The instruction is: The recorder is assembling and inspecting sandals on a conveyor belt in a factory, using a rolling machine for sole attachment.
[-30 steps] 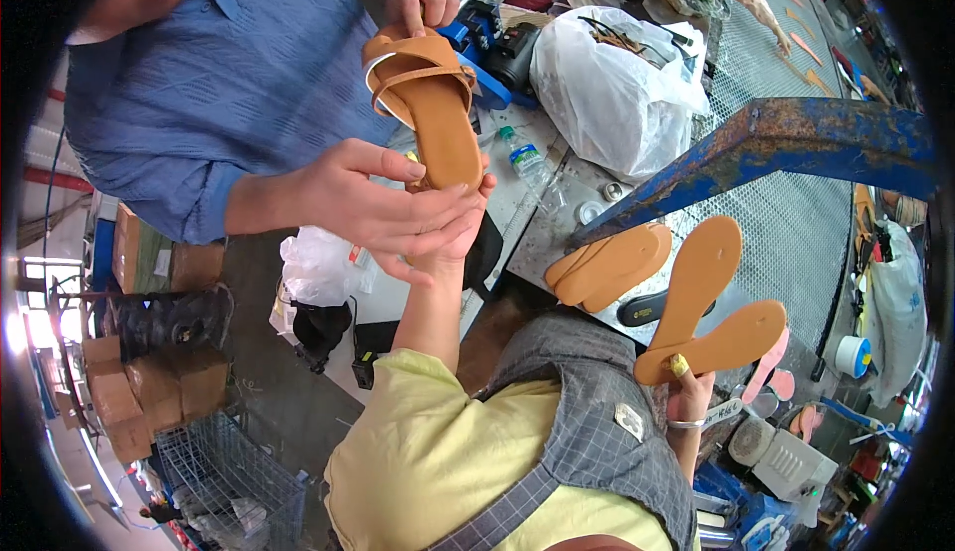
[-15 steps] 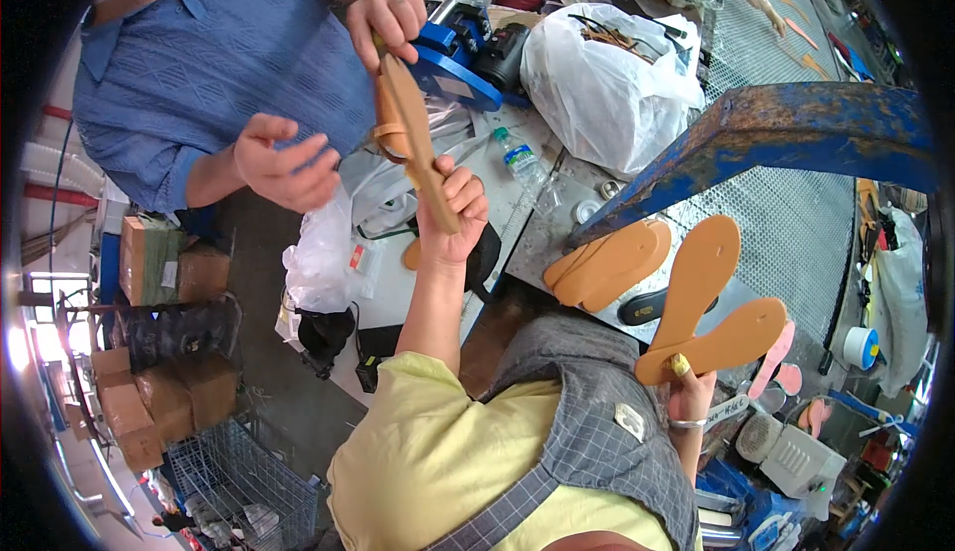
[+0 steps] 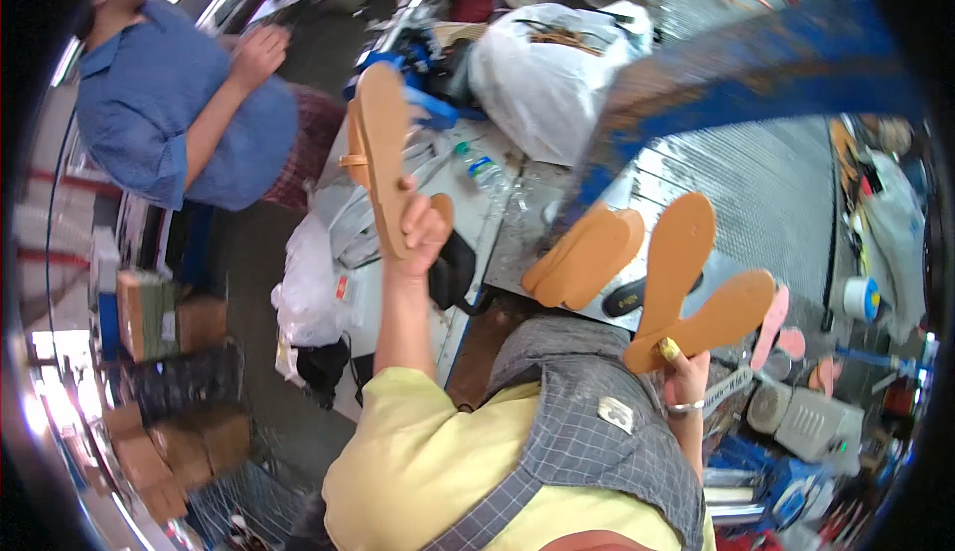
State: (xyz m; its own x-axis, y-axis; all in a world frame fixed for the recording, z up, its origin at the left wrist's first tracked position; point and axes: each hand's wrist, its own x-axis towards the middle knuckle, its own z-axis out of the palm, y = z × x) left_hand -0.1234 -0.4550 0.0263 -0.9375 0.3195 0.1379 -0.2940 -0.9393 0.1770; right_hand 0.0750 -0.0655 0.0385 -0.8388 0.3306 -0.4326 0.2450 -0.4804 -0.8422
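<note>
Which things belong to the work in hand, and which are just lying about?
In the work:
tan sandal, in the left hand
two tan soles, in the right hand
stacked tan soles, probably

Seemingly lying about:
plastic bottle
stuffed white plastic bag
cardboard boxes

Tan sandal (image 3: 386,163), seemingly upright; splayed soles (image 3: 674,271)

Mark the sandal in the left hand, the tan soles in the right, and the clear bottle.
Sandal (image 3: 384,148): head view, middle of its underside.
Tan soles (image 3: 680,258): head view, middle of the upper one.
Clear bottle (image 3: 482,168): head view, on its label.
</note>
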